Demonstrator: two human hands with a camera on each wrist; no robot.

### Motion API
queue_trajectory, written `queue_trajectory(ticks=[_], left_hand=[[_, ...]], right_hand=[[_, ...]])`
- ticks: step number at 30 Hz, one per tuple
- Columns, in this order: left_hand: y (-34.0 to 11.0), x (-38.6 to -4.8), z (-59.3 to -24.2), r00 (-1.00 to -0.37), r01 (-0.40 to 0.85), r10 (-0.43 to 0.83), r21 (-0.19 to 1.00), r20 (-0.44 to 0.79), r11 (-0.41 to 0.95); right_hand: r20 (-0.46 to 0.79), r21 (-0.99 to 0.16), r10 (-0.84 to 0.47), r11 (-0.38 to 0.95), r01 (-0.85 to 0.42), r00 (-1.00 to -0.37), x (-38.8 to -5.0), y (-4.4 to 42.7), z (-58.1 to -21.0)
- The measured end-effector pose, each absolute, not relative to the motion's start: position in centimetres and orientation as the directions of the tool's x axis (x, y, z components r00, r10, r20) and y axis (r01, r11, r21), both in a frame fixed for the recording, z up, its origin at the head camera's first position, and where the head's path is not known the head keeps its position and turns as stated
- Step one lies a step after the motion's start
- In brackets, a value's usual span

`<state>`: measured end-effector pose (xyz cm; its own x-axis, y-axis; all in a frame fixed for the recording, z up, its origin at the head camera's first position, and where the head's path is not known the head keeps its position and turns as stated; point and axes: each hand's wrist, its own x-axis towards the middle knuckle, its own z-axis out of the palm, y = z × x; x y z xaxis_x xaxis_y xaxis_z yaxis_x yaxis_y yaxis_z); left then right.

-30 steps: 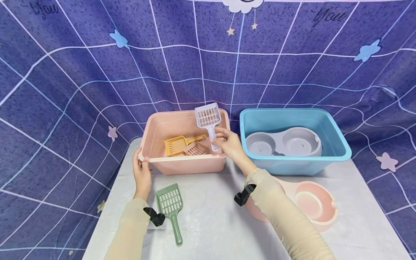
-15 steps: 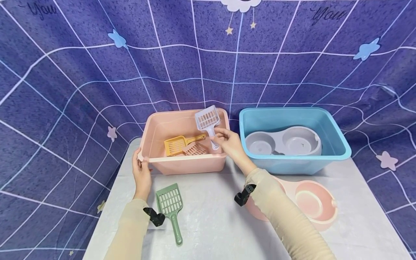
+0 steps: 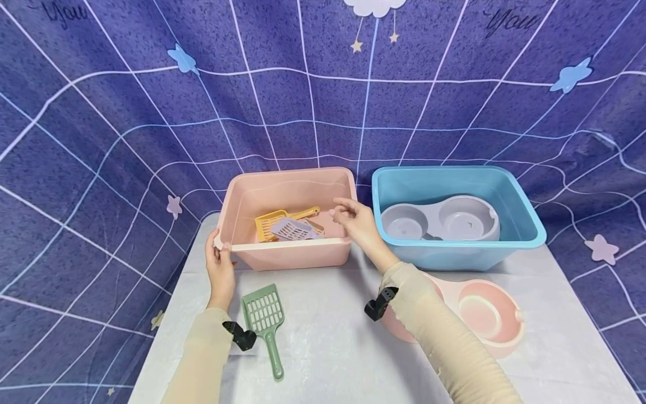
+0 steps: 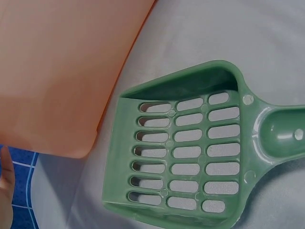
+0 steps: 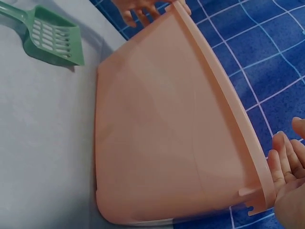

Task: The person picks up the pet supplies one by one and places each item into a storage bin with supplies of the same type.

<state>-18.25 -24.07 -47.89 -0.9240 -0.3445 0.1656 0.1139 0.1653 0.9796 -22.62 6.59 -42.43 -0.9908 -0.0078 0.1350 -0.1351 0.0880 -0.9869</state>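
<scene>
The person's left hand [image 3: 220, 272] grips the rim of a pink litter box [image 3: 292, 258] at its front left corner. Above the same box's right end is the right hand [image 3: 359, 224], fingers loosely bent and nothing between them; its fingertips also show beside the rim in the right wrist view. Inside lies a lavender litter scoop [image 3: 291, 229], on top of a yellow scoop [image 3: 304, 214] and a mostly covered pink scoop [image 3: 316, 226]. On the table, below the left hand, rests a green slotted litter scoop [image 3: 269, 335], which the left wrist view shows close up.
Right of the pink box stands a blue litter box [image 3: 434, 258] with a grey double bowl [image 3: 431, 216] inside. A pink double bowl [image 3: 504, 314] sits on the white-covered table [image 3: 323, 336], partly behind the right forearm. A blue patterned curtain [image 3: 333, 101] hangs behind.
The lavender scoop has left the right hand's fingers and dropped into the pink box, onto the other scoops. Both hands stay in nearly the same places.
</scene>
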Motion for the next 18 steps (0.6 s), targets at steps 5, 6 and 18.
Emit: queue_trajectory(ticks=[5, 6, 18], left_hand=[[-24.1, -18.3, -47.9, -0.926, 0.105, -0.343, 0.981, 0.157, 0.164], [-24.1, -18.3, -47.9, -0.926, 0.105, -0.342, 0.981, 0.157, 0.163], [-24.1, -18.3, -47.8, -0.927, 0.099, -0.343, 0.981, 0.151, 0.165]], right_hand=[[0.163, -0.985, 0.01, 0.065, -0.162, -0.987, -22.4, 6.5, -42.7], [0.167, -0.984, 0.014, 0.061, -0.166, -0.986, -22.3, 6.5, -42.7], [0.198, -0.978, 0.018, 0.065, -0.196, -0.98, -19.1, 6.0, -39.9]])
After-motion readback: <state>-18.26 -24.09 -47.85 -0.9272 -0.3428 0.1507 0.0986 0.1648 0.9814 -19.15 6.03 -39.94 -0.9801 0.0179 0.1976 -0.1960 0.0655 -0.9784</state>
